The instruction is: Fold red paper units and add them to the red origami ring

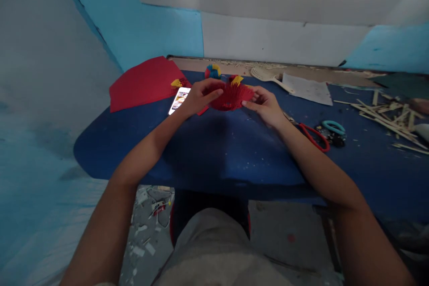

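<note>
A red folded-paper model (231, 96) with a yellow tip is held just above the dark blue tabletop (214, 147). My left hand (200, 95) grips its left side, thumb and fingers closed on the rim. My right hand (265, 104) pinches its right edge. A smaller red and yellow paper piece (179, 83) lies just left of my left hand. Behind the model sits a small multicoloured paper ball (213, 71).
A phone (179, 99) with a lit screen lies by my left wrist, beside a red paper sheet (145, 82). Red-handled scissors (313, 136) and teal-handled scissors (333, 127) lie at right, with wooden sticks (390, 118) beyond. White paper (308, 88) rests at the back. Blue walls close in.
</note>
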`<control>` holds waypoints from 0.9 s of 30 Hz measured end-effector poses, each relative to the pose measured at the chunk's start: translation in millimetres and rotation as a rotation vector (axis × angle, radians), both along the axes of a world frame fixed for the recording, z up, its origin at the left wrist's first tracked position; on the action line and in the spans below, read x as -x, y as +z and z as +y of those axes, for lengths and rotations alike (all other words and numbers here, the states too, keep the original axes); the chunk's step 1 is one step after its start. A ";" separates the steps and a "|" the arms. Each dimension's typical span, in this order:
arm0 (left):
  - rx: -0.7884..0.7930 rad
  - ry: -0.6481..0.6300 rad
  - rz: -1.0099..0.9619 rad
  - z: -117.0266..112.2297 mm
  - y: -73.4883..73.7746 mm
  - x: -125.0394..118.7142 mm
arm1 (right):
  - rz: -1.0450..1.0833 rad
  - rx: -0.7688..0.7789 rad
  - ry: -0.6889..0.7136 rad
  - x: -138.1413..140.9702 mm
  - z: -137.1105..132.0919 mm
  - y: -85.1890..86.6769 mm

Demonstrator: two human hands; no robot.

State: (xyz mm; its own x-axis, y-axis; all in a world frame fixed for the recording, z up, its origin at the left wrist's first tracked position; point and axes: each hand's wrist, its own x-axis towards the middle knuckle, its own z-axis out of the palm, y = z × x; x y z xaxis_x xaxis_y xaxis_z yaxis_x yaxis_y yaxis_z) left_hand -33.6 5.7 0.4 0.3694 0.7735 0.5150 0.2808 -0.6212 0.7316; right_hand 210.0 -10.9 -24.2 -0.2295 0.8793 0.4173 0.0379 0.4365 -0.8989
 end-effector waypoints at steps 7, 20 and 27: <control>-0.099 -0.135 0.323 1.0 -6.8 3.9 | -0.622 -0.408 0.006 -26.7 8.9 2.5; -0.200 -0.216 0.405 -9.7 -43.0 -3.3 | -0.827 -0.717 0.008 -2.2 -19.3 -18.9; -0.514 -0.230 0.507 -10.0 -53.3 -2.5 | -0.911 -0.824 0.044 -5.4 -18.6 -25.8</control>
State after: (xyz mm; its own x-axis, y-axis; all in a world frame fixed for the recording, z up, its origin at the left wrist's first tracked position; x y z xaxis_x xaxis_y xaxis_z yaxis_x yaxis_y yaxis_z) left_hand -31.1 -4.3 -52.9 0.7801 0.3567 0.5140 0.3277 -0.9328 0.1500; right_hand 215.4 -29.5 -50.0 -0.7504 0.4131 0.5160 0.4788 0.8779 -0.0065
